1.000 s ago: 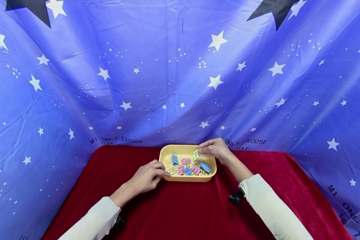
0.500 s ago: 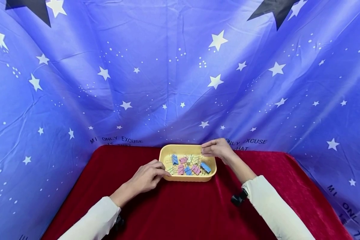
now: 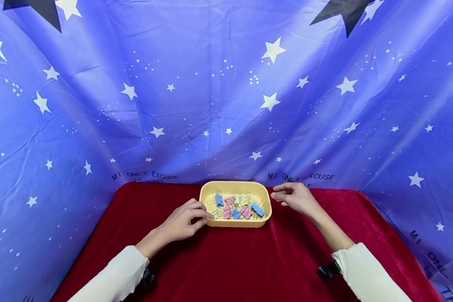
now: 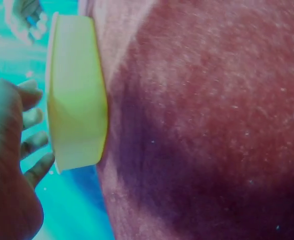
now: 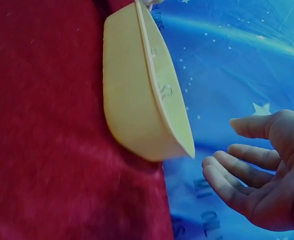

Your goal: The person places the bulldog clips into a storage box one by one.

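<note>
A shallow yellow plastic tray (image 3: pixel 235 224) holds several binder clips: blue clips (image 3: pixel 257 209), pink clips (image 3: pixel 245 212) and pale yellow-green clips (image 3: pixel 238 199), their wire handles pointing various ways. My left hand (image 3: pixel 185 219) rests at the tray's left end, one fingertip reaching over the front left rim. Loosely bent fingers (image 4: pixel 35 142) lie close along the tray's edge in the left wrist view. Just off the tray's right end is my right hand (image 3: pixel 292 196). In the right wrist view its fingers (image 5: pixel 222 185) are spread and loosely bent, with nothing between them and the thumb.
Dark red velvet cloth (image 3: pixel 234 268) covers the table under the tray. Close behind the table and along both sides hangs a blue curtain (image 3: pixel 196 105) printed with stars and lettering.
My right hand has let go of a pale yellow-green binder clip inside the tray, then moved out past the right rim. The left hand stays at the tray's left end.
</note>
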Action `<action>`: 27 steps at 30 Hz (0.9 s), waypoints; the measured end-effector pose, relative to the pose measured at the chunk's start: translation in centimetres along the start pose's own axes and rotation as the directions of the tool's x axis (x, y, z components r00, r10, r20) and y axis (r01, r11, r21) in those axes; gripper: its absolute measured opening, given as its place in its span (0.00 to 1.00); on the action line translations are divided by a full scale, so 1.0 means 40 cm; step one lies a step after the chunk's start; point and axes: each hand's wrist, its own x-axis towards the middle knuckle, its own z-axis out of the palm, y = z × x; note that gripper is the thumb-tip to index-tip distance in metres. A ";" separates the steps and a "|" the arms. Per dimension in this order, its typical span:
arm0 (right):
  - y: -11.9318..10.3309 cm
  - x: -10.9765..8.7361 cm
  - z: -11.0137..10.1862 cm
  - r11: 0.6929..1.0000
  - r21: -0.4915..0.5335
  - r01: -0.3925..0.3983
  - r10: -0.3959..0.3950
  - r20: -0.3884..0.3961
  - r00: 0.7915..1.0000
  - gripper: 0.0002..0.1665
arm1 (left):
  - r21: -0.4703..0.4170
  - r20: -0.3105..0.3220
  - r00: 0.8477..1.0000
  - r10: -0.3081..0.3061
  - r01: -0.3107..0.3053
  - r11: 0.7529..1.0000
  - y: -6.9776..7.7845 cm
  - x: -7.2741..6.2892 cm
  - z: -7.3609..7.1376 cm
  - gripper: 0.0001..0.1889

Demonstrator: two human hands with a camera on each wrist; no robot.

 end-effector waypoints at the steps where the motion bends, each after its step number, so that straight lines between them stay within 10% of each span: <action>1: 0.005 -0.013 -0.009 0.998 -0.053 0.014 -0.014 -0.012 1.000 0.28 | -0.017 -0.005 1.000 -0.025 0.025 1.000 0.003 -0.001 -0.005 0.11; 7: 0.048 -0.080 -0.066 0.942 -0.327 0.078 -0.107 -0.072 0.992 0.40 | 0.013 -0.034 0.980 -0.198 0.198 0.980 0.016 -0.013 -0.042 0.24; 15: 0.115 -0.159 -0.104 0.865 -0.499 0.060 -0.143 -0.130 0.981 0.62 | 0.147 0.000 0.870 -0.493 0.488 0.860 -0.019 -0.066 -0.112 0.58; 21: 0.150 -0.201 -0.100 0.815 -0.578 -0.035 -0.055 -0.137 0.989 0.74 | 0.220 0.010 0.804 -0.594 0.578 0.786 -0.043 -0.112 -0.145 0.69; 27: 0.165 -0.214 -0.091 0.799 -0.596 -0.079 0.000 -0.130 0.991 0.77 | 0.238 0.014 0.779 -0.627 0.606 0.759 -0.046 -0.139 -0.156 0.71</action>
